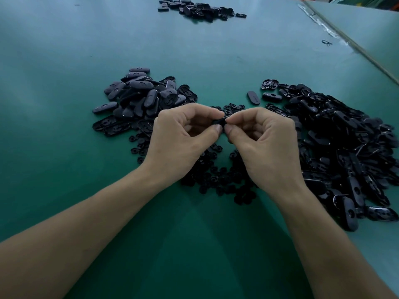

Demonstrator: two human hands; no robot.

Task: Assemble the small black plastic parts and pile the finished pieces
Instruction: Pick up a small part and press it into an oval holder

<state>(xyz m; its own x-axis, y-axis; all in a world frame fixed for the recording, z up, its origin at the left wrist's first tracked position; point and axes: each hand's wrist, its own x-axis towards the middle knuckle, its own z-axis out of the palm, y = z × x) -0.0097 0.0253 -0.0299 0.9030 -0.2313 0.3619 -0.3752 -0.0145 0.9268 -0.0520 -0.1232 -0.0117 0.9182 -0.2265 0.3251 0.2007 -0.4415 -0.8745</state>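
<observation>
Pinching one black part between thumbs and forefingers, the left hand and right hand hover over the round-piece scatter. Its long axis seems to run hand to hand.

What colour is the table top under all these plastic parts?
Green, leaning teal; the table top shows plainly in the head view.

A manual assembly workshop was shown. A broad green-matted table was loaded with black plastic parts sorted by kind: a heap of matte oval covers, a larger heap of glossy oval shells, a scatter of small round black clips between them, and a further pile farther off. A second green table was butted against it along a taped seam. One black piece was pinched between the left hand and the right hand.
</observation>
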